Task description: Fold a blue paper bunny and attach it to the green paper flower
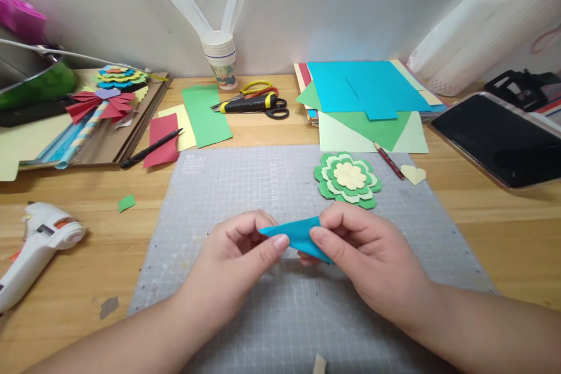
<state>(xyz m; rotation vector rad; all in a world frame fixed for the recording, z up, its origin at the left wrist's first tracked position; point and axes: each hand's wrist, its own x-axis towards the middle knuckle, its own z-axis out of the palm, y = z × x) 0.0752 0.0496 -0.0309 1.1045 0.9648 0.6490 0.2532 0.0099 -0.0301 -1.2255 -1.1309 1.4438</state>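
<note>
A small folded piece of blue paper point(302, 235), roughly triangular, is held up between both hands above the grey cutting mat point(236, 181). My left hand point(241, 251) pinches its left point between thumb and fingers. At the other end, my right hand point(366, 257) grips the paper with the thumb on top and the fingers behind, partly hidden. Just beyond the hands lies a layered paper flower point(348, 178) in green, pale green and cream. A dark red pencil point(388, 160) and a cream paper heart point(413, 174) rest to its right.
A white glue gun point(48, 234) lies at left, near a green paper scrap point(127, 203). Behind the mat are a black pen point(151, 149), scissors point(277, 110), a box cutter point(248, 103), paper cups point(221, 61) holding white sticks, and stacked blue sheets point(368, 87). A phone point(499, 140) stands right.
</note>
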